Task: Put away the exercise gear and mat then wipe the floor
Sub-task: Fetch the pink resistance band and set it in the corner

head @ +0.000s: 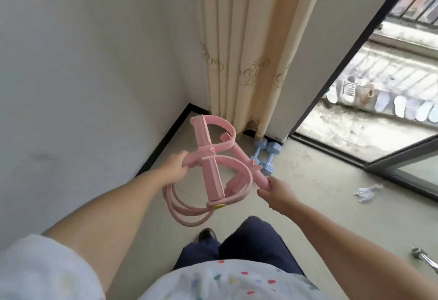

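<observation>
**Pink pull-rope held up in both hands near the corner**

Pink exercise pull-rope [213, 169] up in the air, out in front of the body, above the floor [308, 181]. Made of two foam bars, flat pink straps and long looping tubes. One bar standing almost straight up in the middle. Other bar slanting down to the right. Tubes hanging in loose loops at the lower left, with a small yellow bit where they meet.

Left hand [174, 165] curled tight around the straps by the middle of the upright bar. Right hand [276, 191] wrapped around the low end of the slanted bar, fingers closed on it. Both arms stretched forward, bare below short pale sleeves.

Just behind the pink gear, two light blue dumbbells [265, 155] lying on the floor, side by side, near the bottom of the cream curtain [246, 50]. White wall [83, 62] on the left, with a dark strip along its foot, meeting the curtain in the corner.

Off to the right, an open sliding door [355, 62] with a dark frame, and shoes [350, 91] lined up outside. Small crumpled scrap [366, 193] on the floor near the door track. Shiny metal piece [424, 258] at the lower right edge, too cut off to tell what. Dark trousers and one dark shoe down below.
</observation>
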Available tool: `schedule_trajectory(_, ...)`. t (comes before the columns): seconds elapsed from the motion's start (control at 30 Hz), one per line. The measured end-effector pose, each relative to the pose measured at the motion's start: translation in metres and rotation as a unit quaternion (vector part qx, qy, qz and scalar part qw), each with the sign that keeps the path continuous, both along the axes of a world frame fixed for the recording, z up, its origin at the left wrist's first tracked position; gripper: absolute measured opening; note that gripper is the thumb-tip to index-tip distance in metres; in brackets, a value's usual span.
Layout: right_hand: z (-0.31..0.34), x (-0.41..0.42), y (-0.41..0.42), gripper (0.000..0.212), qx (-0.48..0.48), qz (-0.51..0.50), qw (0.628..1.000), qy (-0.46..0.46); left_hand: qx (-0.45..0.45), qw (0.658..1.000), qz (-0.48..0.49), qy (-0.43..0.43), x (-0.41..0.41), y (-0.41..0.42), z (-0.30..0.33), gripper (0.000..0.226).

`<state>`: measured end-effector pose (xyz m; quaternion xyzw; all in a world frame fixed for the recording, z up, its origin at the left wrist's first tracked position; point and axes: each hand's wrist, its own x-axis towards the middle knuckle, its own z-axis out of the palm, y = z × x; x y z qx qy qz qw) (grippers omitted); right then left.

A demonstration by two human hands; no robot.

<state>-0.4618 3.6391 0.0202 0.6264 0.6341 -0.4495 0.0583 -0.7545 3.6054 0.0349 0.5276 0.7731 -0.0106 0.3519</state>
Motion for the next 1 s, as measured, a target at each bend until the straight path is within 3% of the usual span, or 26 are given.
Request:
schedule_trajectory(0.2, -0.027, -0.022, 0.08, 0.015, -0.038, -0.024, 0.998, -0.042, -0.058, 0.997, -0.051, -0.03, -0.026, 0.095, -0.036, 0.03)
schedule_trajectory(0.43, -0.05, -0.051, 0.185, 0.02, -0.121, 0.002, 0.99, -0.076, -0.139, 0.988, -0.04, -0.052, -0.055, 0.188, -0.068, 0.041)
schedule_trajectory(0.6, -0.086, -0.069, 0.229, 0.012, -0.173, -0.006, 0.98, -0.099, -0.169, 0.983, -0.03, -0.068, -0.068, 0.231, -0.117, 0.035)
schedule_trajectory(0.7, -0.149, -0.075, 0.241, 0.012, -0.19, -0.042, 0.975, -0.106, -0.185, 0.979, -0.028, -0.076, -0.073, 0.255, -0.189, 0.036)
schedule_trajectory(1.0, -0.479, -0.117, 0.286, 0.016, -0.197, -0.163, 0.963, -0.088, -0.206, 0.974, -0.095, -0.016, -0.086, 0.357, -0.51, 0.037)
